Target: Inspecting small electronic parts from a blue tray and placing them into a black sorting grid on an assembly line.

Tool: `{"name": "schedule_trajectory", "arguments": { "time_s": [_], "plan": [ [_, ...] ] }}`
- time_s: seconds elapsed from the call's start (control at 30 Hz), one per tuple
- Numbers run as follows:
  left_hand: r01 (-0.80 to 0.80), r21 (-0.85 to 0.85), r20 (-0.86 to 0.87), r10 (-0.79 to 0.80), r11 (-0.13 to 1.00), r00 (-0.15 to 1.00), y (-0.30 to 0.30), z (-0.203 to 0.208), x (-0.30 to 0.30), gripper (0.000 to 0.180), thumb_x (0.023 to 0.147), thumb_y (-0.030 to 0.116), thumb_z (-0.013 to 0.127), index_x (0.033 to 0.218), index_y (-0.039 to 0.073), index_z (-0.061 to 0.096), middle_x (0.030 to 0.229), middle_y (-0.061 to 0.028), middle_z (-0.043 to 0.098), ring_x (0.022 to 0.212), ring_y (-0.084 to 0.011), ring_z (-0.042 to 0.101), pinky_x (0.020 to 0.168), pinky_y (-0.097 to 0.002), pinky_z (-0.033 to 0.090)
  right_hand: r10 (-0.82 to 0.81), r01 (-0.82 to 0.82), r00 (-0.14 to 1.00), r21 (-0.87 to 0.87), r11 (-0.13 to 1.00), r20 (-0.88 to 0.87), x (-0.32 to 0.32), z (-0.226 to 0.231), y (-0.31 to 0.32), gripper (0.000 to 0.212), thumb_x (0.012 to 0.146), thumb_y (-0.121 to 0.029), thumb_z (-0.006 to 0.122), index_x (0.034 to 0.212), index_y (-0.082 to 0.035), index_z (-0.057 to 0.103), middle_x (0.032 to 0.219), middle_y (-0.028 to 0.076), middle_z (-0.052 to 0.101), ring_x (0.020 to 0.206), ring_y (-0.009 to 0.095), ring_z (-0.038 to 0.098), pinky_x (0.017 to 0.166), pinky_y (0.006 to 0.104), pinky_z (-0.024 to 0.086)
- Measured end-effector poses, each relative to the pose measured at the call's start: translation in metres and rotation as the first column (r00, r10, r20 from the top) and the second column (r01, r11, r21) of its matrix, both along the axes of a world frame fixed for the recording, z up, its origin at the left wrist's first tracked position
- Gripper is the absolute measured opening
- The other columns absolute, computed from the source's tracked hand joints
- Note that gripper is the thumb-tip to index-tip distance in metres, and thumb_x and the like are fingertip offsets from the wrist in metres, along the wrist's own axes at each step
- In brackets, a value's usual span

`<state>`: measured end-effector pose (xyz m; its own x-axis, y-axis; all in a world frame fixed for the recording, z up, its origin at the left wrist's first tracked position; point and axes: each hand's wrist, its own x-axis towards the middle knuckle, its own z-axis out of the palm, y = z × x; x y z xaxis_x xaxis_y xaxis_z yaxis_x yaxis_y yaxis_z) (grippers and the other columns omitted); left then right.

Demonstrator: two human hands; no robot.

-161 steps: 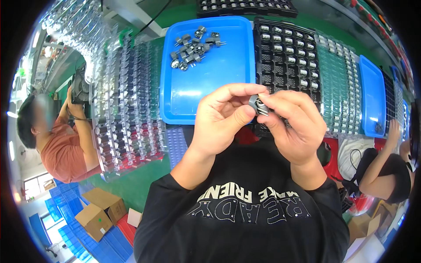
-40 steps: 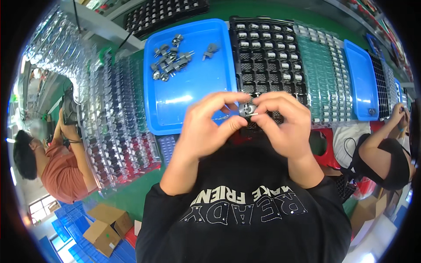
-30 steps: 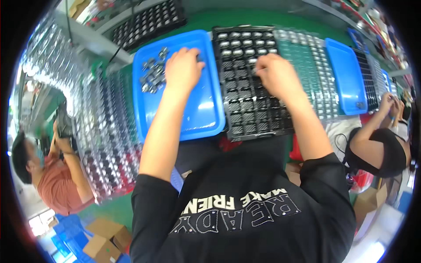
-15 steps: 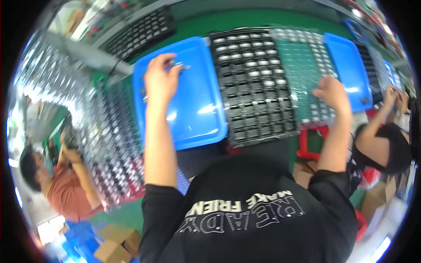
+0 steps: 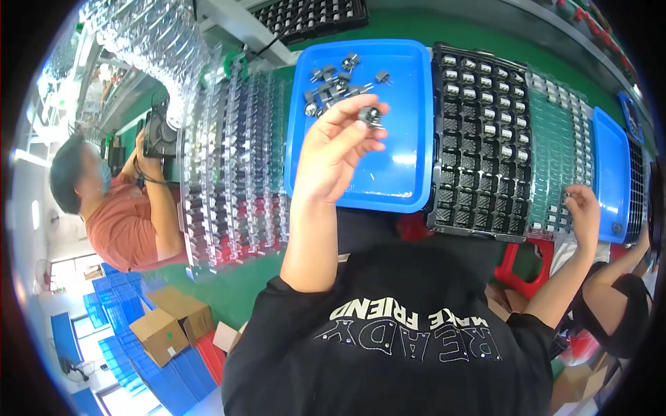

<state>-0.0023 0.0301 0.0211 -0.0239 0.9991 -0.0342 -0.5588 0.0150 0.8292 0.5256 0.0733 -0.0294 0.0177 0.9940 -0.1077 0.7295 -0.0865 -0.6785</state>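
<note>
My left hand (image 5: 331, 149) is raised over the near part of a blue tray (image 5: 409, 184). Its thumb and fingers pinch a small motor-like part (image 5: 371, 116), round and dark with a shiny metal bit. Several similar loose parts (image 5: 326, 89) with thin shafts lie in the tray's far left area. Off to the right, my right hand (image 5: 586, 208) hovers at a clear plastic blister tray (image 5: 551, 159), its fingertips closed together. A tiny dark thing shows at those fingertips, too small to name. Between my hands lies a black compartment tray (image 5: 479, 173), with silvery cylinders in many far pockets.
Stacked clear blister trays (image 5: 236, 159) stand left of the blue tray. A second blue tray (image 5: 610, 173) lies beyond my right hand. One person (image 5: 125, 208) works at the left, another person (image 5: 617, 298) at the right. A red stool (image 5: 517, 274) stands below the bench edge.
The view has swung left, so the bench appears farther right. My left hand now shows the motor-like part plainly at its fingertips. My right hand stays by the clear tray, nearer its front edge.
</note>
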Motion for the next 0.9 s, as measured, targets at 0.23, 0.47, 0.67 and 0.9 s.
{"name": "schedule_trajectory", "arguments": {
  "time_s": [0.23, 0.47, 0.67, 0.9],
  "plan": [
    [0.086, 0.066, -0.059, -0.082, 0.994, 0.995, -0.018, 0.014, 0.044, 0.035, 0.1, 0.012, 0.061, 0.131, -0.003, 0.057, 0.119, -0.0193, 0.067, 0.094, -0.0186, 0.069, 0.076, -0.0291, 0.058, 0.057, 0.142, 0.866, 0.353, 0.925, -0.497, -0.1, 0.027, -0.009, 0.015, 0.096, -0.003, 0.063, 0.111, 0.001, 0.065, 0.102, 0.01, 0.069, 0.084, 0.015, 0.066, 0.077, 0.0275, 0.054],
    [0.146, 0.161, 0.005, -0.148, 0.976, 0.989, -0.024, 0.019, 0.064, 0.04, 0.098, 0.02, 0.067, 0.129, -0.003, 0.056, 0.12, -0.0164, 0.065, 0.095, -0.0187, 0.069, 0.081, -0.0301, 0.058, 0.434, -0.022, 0.598, 0.527, 0.85, -0.674, -0.266, 0.094, -0.052, 0.028, 0.082, 0.014, 0.073, 0.108, 0.006, 0.07, 0.101, 0.014, 0.07, 0.089, 0.018, 0.07, 0.081, 0.0291, 0.059],
    [0.116, 0.235, 0.077, -0.138, 0.965, 0.987, -0.028, 0.023, 0.07, 0.037, 0.097, 0.009, 0.067, 0.129, -0.007, 0.057, 0.118, -0.0131, 0.065, 0.1, -0.0164, 0.066, 0.088, -0.0308, 0.057, 0.577, -0.203, 0.759, 0.733, 0.649, -0.301, -0.286, 0.105, -0.039, 0.03, 0.071, 0.0, 0.085, 0.1, -0.001, 0.076, 0.092, 0.011, 0.074, 0.081, 0.02, 0.07, 0.069, 0.0277, 0.056],
    [0.111, 0.222, 0.024, -0.12, 0.969, 0.993, -0.029, 0.02, 0.06, 0.039, 0.095, 0.015, 0.071, 0.126, -0.006, 0.058, 0.117, -0.0137, 0.066, 0.107, -0.0193, 0.065, 0.095, -0.0327, 0.053, 0.501, -0.232, 0.861, 0.814, 0.533, -0.083, -0.3, 0.105, -0.048, 0.03, 0.072, -0.005, 0.086, 0.1, 0.0, 0.075, 0.087, 0.011, 0.071, 0.079, 0.021, 0.068, 0.07, 0.0294, 0.055]
  ]
}}
